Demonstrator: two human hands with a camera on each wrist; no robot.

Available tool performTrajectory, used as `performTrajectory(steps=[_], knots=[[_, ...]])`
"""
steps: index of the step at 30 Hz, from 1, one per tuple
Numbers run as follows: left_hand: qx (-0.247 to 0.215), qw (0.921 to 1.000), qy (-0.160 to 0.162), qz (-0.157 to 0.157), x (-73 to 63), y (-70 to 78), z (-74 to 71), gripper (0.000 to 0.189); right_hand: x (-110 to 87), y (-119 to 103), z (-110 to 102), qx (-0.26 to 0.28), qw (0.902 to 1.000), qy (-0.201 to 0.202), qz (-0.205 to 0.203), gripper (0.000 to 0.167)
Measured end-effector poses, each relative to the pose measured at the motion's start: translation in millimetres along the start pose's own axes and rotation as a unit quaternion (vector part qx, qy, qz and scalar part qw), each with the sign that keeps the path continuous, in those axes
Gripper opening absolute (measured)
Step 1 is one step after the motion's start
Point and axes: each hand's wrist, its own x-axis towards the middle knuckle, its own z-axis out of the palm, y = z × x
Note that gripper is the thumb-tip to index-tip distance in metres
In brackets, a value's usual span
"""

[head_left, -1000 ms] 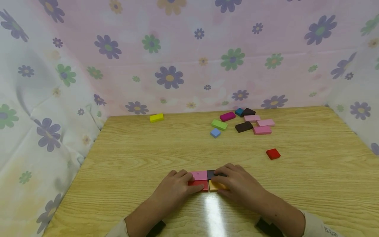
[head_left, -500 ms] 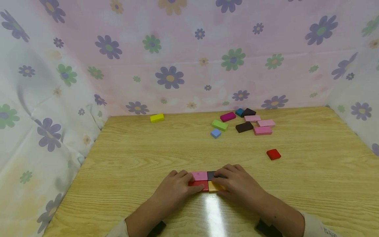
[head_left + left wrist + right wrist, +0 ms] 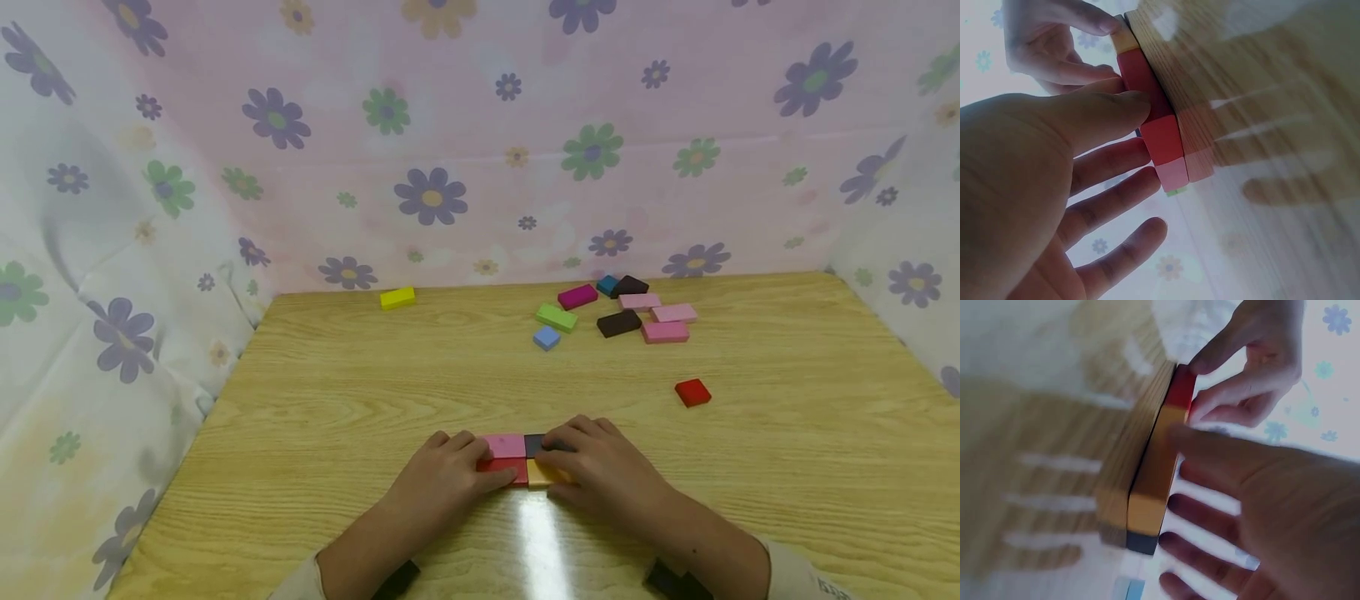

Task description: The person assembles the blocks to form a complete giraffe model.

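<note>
Four flat blocks lie together in two rows on the wooden table, seen in the head view: a pink block (image 3: pixel 504 446) and a dark block (image 3: pixel 533 445) behind, a red block (image 3: pixel 504 464) and an orange block (image 3: pixel 538 473) in front. My left hand (image 3: pixel 442 477) holds the left pair, thumb on the red block's near side, fingertips around the far side and left end. From the right, my right hand (image 3: pixel 611 468) grips the other pair. Its thumb lies against the orange block (image 3: pixel 1147 512) in the right wrist view, and its fingers cover much of the dark block.
Farther back lie a red square block (image 3: pixel 693 392), a light blue block (image 3: pixel 547 337), a green block (image 3: pixel 557 317) and a magenta block (image 3: pixel 577 297). Several pink and dark blocks cluster right of them. A yellow block (image 3: pixel 397 298) sits back left, before the flowered curtain (image 3: pixel 480 150).
The orange block has slid slightly left, closing the thin gap to the red block, with my right thumb shifting a little. My left hand stays in place.
</note>
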Motion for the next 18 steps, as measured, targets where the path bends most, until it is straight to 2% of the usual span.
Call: performTrajectory(steps=[5,7,10,14,18], knots=[[0.004,0.9999,0.011,0.003,-0.8,-0.8,0.0,0.036,2.0,12.2,-5.5,0.010,0.9981,0.058,0.017,0.034],[0.006,0.9998,0.018,0.006,-1.1,-0.8,0.4,0.034,3.1,24.1,-9.6,0.011,0.9952,0.091,0.034,0.033],[0.004,0.9996,0.027,0.008,-1.7,-0.5,1.2,0.033,4.8,47.2,-18.2,0.014,0.9915,0.109,0.070,0.034],[0.002,0.9993,0.037,0.009,-1.8,-0.4,1.0,0.034,5.9,82.2,-31.2,-0.006,0.9903,0.087,0.109,0.035],[0.003,0.9993,0.036,0.007,-2.2,-1.3,0.0,0.033,4.5,117.7,-41.7,-0.032,0.9895,0.061,0.127,0.037]])
